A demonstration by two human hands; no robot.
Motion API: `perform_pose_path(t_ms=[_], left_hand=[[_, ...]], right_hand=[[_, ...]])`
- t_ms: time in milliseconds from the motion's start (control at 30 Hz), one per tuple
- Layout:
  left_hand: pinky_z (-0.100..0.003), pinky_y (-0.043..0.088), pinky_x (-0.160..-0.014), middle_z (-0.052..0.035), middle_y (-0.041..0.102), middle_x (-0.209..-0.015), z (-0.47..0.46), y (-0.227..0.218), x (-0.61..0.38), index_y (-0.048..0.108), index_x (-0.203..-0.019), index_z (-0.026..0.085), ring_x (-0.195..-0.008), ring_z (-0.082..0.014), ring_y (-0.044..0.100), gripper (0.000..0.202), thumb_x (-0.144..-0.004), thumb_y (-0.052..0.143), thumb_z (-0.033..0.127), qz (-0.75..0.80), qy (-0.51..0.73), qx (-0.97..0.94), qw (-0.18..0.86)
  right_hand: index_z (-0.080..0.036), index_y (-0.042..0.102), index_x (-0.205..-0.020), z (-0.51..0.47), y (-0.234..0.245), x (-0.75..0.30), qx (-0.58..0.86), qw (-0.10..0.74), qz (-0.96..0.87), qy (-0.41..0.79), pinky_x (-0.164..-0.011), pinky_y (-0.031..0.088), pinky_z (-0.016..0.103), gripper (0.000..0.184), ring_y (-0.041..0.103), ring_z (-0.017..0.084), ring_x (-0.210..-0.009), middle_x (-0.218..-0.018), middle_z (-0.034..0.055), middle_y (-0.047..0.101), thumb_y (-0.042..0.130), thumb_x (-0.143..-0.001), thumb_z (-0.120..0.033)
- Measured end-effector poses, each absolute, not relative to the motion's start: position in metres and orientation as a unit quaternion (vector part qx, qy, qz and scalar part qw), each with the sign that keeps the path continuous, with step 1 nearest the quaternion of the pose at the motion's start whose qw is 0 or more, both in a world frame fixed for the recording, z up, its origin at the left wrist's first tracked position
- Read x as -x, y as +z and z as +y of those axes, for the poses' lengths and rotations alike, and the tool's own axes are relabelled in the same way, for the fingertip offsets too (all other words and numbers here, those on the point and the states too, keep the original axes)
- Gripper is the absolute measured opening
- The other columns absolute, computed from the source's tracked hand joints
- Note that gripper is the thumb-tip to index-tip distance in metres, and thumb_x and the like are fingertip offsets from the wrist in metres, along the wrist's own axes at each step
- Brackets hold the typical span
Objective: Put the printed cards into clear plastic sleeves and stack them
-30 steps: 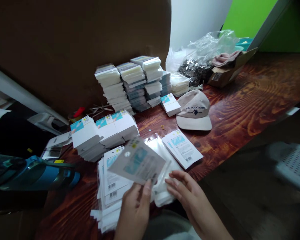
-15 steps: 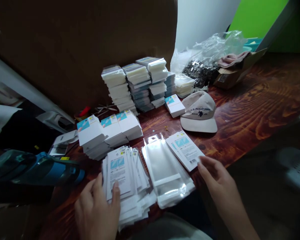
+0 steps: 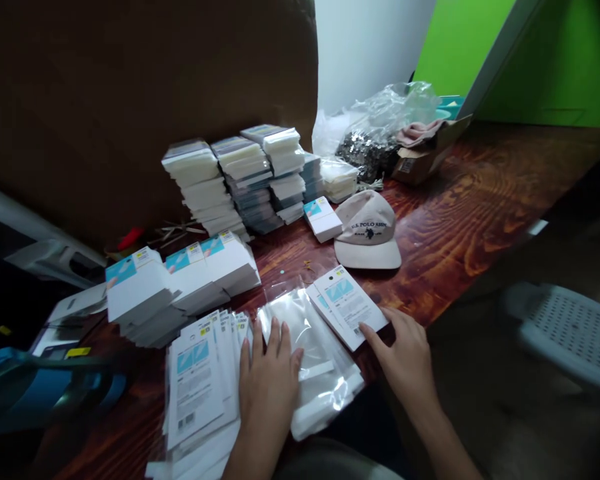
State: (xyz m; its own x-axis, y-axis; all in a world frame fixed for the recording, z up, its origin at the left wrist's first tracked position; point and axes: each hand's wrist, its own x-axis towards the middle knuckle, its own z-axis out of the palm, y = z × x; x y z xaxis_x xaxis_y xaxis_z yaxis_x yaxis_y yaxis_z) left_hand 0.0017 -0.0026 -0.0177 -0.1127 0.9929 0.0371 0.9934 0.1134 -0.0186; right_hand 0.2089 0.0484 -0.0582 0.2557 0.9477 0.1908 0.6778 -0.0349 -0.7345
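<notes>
My left hand (image 3: pixel 271 380) lies with its fingers stretched out over the left edge of a pile of clear plastic sleeves (image 3: pixel 313 327). To its left are overlapping printed cards (image 3: pixel 197 373), white with blue pictures and yellow price marks. My right hand (image 3: pixel 405 353) is at the lower right corner of a small stack of similar cards (image 3: pixel 343 300), right of the sleeves. Its thumb rests on the top card while the fingers curl at the card's right edge, pinching it.
White card stacks (image 3: pixel 140 280) stand at the left, with tall sleeved stacks (image 3: pixel 195 180) behind. A cap (image 3: pixel 367 233), a small card stack (image 3: pixel 323 219), a plastic bag (image 3: pixel 380 120) and a cardboard box (image 3: pixel 425 157) sit farther back. A blue bottle (image 3: pixel 45 393) is at left, a plastic stool (image 3: pixel 575 333) at right.
My left hand has moved right, off the overlapping cards and onto the sleeves. My right hand's thumb has come farther over the top card. The camera view has turned right.
</notes>
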Motion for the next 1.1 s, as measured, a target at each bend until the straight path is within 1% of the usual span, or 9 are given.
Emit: perform_pose_path(t_ms=[167,267,333,433,500,600,767,1000,1100], left_hand=[[-0.058,0.036,-0.105,-0.0196,0.052,-0.141,-0.006,-0.014,0.0,0.057,-0.132,0.017,-0.138,-0.0386,0.035,0.042,-0.094,0.045,0.03,-0.754,-0.112,0.646,-0.041],[-0.051,0.036,-0.108,-0.0145,0.052,-0.142,-0.009,-0.003,0.001,0.05,-0.138,0.019,-0.136,-0.0316,0.04,0.048,-0.094,0.045,0.037,-0.739,-0.279,0.596,-0.147],[-0.043,0.039,-0.108,-0.0102,0.059,-0.136,-0.011,0.006,0.001,0.051,-0.137,0.022,-0.13,-0.0275,0.05,0.048,-0.092,0.05,0.039,-0.73,-0.371,0.522,-0.238],[-0.037,0.049,-0.096,-0.0081,0.068,-0.123,-0.013,0.019,-0.001,0.049,-0.138,0.025,-0.113,-0.0249,0.064,0.053,-0.088,0.057,0.042,-0.715,-0.46,0.38,-0.365],[-0.035,0.053,-0.088,-0.008,0.067,-0.124,-0.016,0.026,-0.004,0.043,-0.141,0.027,-0.104,-0.0232,0.068,0.058,-0.087,0.058,0.041,-0.688,-0.499,0.322,-0.417],[-0.032,0.054,-0.087,-0.0073,0.062,-0.132,-0.023,0.032,-0.006,0.039,-0.143,0.03,-0.104,-0.0212,0.068,0.057,-0.089,0.056,0.039,-0.648,-0.532,0.307,-0.45],[-0.028,0.048,-0.096,-0.0049,0.064,-0.131,-0.04,0.037,-0.007,0.018,-0.15,0.035,-0.116,-0.0176,0.062,0.071,-0.09,0.055,0.036,-0.62,-0.553,0.297,-0.472],[-0.036,0.045,-0.102,-0.0077,0.061,-0.134,-0.057,0.038,-0.011,-0.006,-0.151,0.035,-0.116,-0.0209,0.062,0.088,-0.089,0.057,0.038,-0.58,-0.593,0.282,-0.482],[-0.037,0.044,-0.102,-0.0079,0.061,-0.134,-0.059,0.037,-0.011,-0.008,-0.151,0.036,-0.122,-0.0216,0.058,0.092,-0.088,0.059,0.038,-0.572,-0.601,0.253,-0.498]], right_hand=[[-0.018,0.064,-0.108,0.04,-0.041,-0.208,0.693,0.429,-0.525,0.245,-0.077,0.05,0.041,0.04,0.062,0.027,-0.081,-0.091,0.0098,0.068,0.058,-0.084,-0.05],[-0.023,0.062,-0.107,0.033,-0.03,-0.211,0.646,0.507,-0.422,0.384,-0.056,0.048,0.026,0.032,0.056,0.015,-0.057,-0.069,-0.0018,0.062,0.062,-0.085,-0.047],[-0.023,0.065,-0.1,0.027,-0.023,-0.216,0.592,0.545,-0.304,0.51,-0.051,0.045,0.022,0.034,0.052,0.012,-0.053,-0.065,-0.0036,0.062,0.073,-0.077,-0.046],[-0.019,0.07,-0.09,0.014,-0.013,-0.223,0.535,0.456,-0.216,0.677,-0.052,0.047,0.022,0.037,0.06,0.014,-0.059,-0.074,0.0034,0.07,0.082,-0.066,-0.044],[-0.016,0.072,-0.082,0.006,-0.009,-0.225,0.512,0.377,-0.231,0.737,-0.048,0.044,0.019,0.035,0.059,0.013,-0.056,-0.066,0.0038,0.068,0.082,-0.065,-0.044],[-0.015,0.072,-0.077,0.001,-0.008,-0.221,0.503,0.338,-0.264,0.75,-0.043,0.035,0.015,0.034,0.053,0.009,-0.05,-0.059,0.0003,0.063,0.081,-0.066,-0.045],[-0.017,0.073,-0.081,0.004,-0.013,-0.21,0.546,0.375,-0.284,0.693,-0.04,0.035,0.018,0.035,0.051,0.01,-0.045,-0.057,0.0001,0.062,0.079,-0.066,-0.048],[-0.015,0.073,-0.081,0.002,-0.009,-0.195,0.547,0.445,-0.285,0.649,-0.035,0.022,0.014,0.035,0.031,0.002,-0.036,-0.048,-0.0044,0.055,0.081,-0.066,-0.045],[-0.016,0.072,-0.079,0.001,-0.006,-0.199,0.524,0.404,-0.266,0.701,-0.036,0.028,0.015,0.032,0.041,0.004,-0.038,-0.053,-0.0024,0.059,0.081,-0.067,-0.044]])
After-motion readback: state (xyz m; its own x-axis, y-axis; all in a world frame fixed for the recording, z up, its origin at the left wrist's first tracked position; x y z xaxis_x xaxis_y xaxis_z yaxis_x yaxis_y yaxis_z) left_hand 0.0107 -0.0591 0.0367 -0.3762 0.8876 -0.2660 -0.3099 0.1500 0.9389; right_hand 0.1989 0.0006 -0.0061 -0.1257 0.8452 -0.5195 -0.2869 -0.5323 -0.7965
